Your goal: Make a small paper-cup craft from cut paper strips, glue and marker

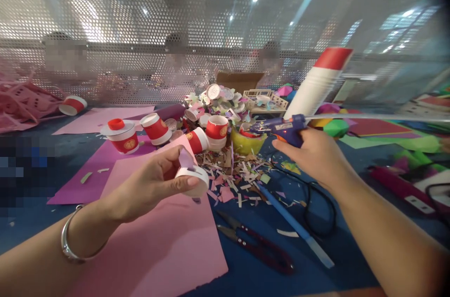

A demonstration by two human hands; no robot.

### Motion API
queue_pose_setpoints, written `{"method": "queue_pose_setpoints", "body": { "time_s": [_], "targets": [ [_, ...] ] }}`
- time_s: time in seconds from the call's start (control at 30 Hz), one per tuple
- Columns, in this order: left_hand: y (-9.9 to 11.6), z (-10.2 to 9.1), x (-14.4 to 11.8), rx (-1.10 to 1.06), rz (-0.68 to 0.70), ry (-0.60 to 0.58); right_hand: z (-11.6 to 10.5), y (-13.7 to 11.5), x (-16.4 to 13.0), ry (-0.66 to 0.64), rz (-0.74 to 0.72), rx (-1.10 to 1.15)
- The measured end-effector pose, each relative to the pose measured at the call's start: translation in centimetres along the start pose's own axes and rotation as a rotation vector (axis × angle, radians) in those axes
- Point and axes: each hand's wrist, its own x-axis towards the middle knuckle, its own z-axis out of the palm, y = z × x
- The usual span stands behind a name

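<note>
My left hand pinches a small white paper cup piece with a strip of purple paper on it, above a sheet of pink paper. In my right hand is a blue hot glue gun, a clear glue stick running out of its back toward the right. The gun's nozzle points left, over a yellow bowl. Thread snips and a blue pen-like stick lie on the dark blue table between my arms.
Red and white paper cups stand and lie behind my left hand. A tall stack of cups rises behind the glue gun. Paper scraps cover the middle. A black cord loops below my right hand. A perforated screen closes the back.
</note>
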Motion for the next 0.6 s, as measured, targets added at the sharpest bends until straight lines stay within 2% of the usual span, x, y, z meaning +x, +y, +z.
{"method": "queue_pose_setpoints", "body": {
  "time_s": [0.17, 0.4, 0.6],
  "targets": [
    [0.2, 0.4, -0.3, 0.022, -0.021, -0.023, 0.6, 0.6, 0.2, 0.013, 0.010, 0.048],
    [0.1, 0.1, -0.3, -0.045, -0.005, -0.014, 1.4, 1.9, 1.1, 0.100, -0.022, 0.152],
    [0.6, 0.1, 0.0, -0.123, -0.015, 0.013, 2.8, 2.1, 1.6, 0.017, -0.077, 0.289]
  ]
}}
